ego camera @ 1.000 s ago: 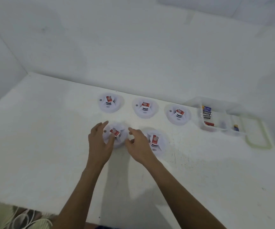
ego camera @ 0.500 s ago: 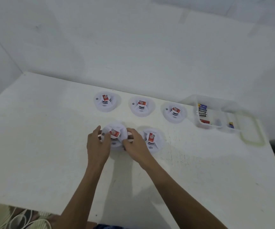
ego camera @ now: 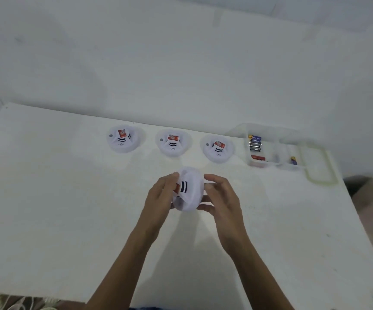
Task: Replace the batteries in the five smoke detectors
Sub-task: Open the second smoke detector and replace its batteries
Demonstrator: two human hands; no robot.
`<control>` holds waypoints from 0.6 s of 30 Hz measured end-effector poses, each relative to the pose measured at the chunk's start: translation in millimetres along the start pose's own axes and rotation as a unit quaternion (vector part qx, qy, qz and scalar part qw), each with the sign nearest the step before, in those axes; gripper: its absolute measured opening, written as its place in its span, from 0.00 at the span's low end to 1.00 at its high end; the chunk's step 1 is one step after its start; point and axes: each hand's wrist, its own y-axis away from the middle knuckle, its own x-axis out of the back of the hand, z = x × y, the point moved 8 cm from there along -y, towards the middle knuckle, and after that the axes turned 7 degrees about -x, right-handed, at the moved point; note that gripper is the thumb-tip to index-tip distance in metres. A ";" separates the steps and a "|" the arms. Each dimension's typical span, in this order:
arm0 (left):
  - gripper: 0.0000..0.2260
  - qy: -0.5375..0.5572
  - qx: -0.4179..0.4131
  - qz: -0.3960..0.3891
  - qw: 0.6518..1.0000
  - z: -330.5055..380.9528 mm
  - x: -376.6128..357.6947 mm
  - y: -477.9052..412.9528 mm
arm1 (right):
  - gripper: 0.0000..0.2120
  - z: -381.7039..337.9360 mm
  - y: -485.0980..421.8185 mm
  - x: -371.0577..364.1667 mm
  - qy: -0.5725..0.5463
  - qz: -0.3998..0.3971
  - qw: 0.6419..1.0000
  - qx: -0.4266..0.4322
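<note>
A white smoke detector [ego camera: 191, 192] is lifted off the white table [ego camera: 58, 198] and tilted on its side, its red label and black slots facing left. My left hand [ego camera: 161, 198] grips its left side and covers part of the label. My right hand [ego camera: 222, 198] grips its right rim between thumb and fingers. Three more detectors stand in a row behind: left [ego camera: 123, 140], middle [ego camera: 173, 144] and right [ego camera: 218, 148], each with a red label on top. A fifth detector is not visible behind my hands.
A clear plastic box [ego camera: 272, 161] at the back right holds several batteries [ego camera: 255, 143] and one separate battery [ego camera: 293, 160]. Its green-rimmed lid [ego camera: 318, 166] lies beside it near the table's right edge. The wall rises just behind the table.
Both hands closed on the front-left detector, lifted it from the table and tipped it onto its side. The front-right detector has gone out of sight behind my right hand.
</note>
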 end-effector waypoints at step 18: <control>0.25 0.289 0.096 -0.152 0.940 -16.4 -125.3 28.7 | 0.21 -48.3 40.4 82.8 0.413 0.123 0.894 0.121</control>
